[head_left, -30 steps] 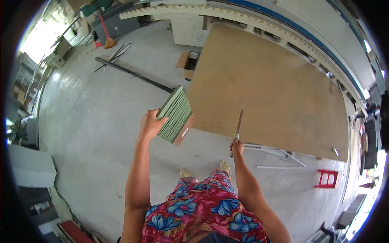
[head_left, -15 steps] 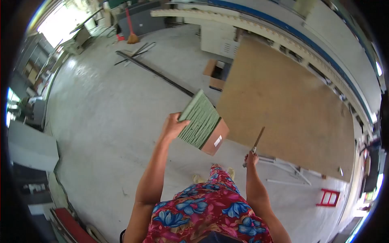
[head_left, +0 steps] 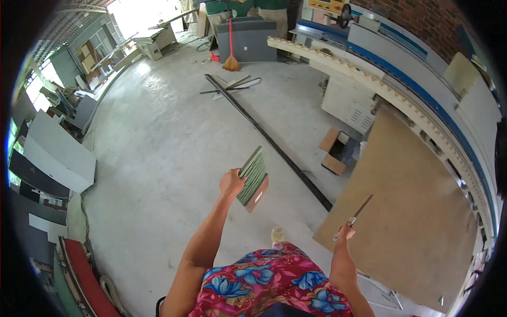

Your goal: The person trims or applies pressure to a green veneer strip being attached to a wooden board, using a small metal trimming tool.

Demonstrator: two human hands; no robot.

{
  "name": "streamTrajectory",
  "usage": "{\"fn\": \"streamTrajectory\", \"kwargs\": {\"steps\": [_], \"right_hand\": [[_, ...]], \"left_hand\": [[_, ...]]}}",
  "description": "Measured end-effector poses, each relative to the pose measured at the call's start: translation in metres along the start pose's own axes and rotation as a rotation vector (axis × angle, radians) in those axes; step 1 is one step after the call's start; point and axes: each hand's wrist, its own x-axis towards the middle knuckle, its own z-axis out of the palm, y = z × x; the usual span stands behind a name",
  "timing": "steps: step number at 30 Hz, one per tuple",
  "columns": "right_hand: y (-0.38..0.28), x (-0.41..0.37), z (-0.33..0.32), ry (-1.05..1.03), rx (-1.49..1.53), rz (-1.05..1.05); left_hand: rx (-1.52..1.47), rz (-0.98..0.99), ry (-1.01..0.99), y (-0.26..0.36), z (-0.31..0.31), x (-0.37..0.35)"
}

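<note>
Workshop floor, head view, person standing on bare concrete.

Left hand (head_left: 231, 183) is gripping a stack of green panels (head_left: 253, 178) by its near edge, fingers curled tight around it; the thumb's placement is too small to make out. The stack is being held out in front at about chest height, tilted on edge, brown side face with a white label turned toward the camera. It is hanging in the air, well apart from any surface.

Right hand (head_left: 346, 232) is closing in a fist round the handle of a slim tool (head_left: 358, 212), thin blade pointing up and away over the edge of the big brown board (head_left: 417, 211).

The board is lying flat beside the long machine (head_left: 369, 79). A dark bar (head_left: 269, 140) is lying across the floor just beyond the stack, a cardboard box (head_left: 338, 153) near the board's corner, a broom (head_left: 231, 53) leaning far back.

Judging progress: the carrying is looking midway, since the stack is in hand and not set down anywhere, and the tool is not touching anything
</note>
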Motion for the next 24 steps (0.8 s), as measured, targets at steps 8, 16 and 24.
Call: {"fn": "streamTrajectory", "kwargs": {"steps": [8, 16, 24], "right_hand": [[-0.095, -0.072, 0.219, -0.449, 0.012, -0.089], [-0.15, -0.211, 0.382, -0.55, -0.002, -0.099], [-0.142, -0.3, 0.481, -0.458, -0.002, -0.012]], "left_hand": [[0.015, -0.267, 0.242, -0.095, -0.035, 0.107], [0.024, -0.321, 0.176, -0.209, -0.097, 0.229], [0.043, -0.256, 0.093, -0.304, -0.157, 0.361]]}}
